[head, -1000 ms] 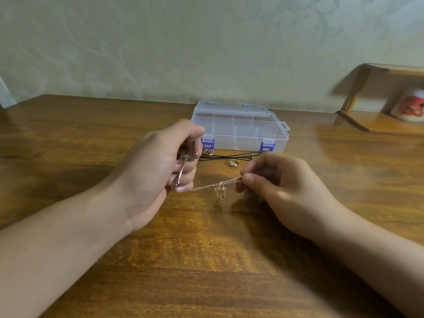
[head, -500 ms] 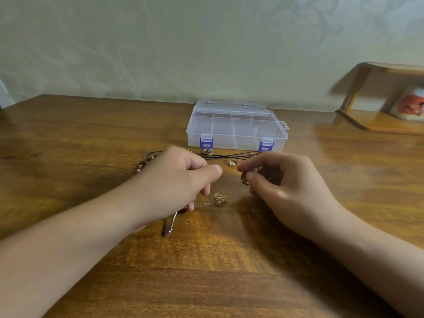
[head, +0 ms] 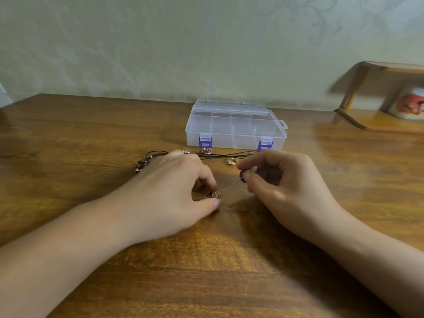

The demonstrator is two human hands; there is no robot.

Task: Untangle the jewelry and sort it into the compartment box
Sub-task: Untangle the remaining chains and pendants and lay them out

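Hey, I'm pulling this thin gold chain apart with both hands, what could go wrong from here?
1. The thin chain is stretched between the right hand and the left hand at the pendant; a hard pull might snap it or tighten a knot.
2. Loose rings and the black cord lie just behind your hands and could be swept aside.
3. The compartment box looks latched, so sorting will need a free hand.
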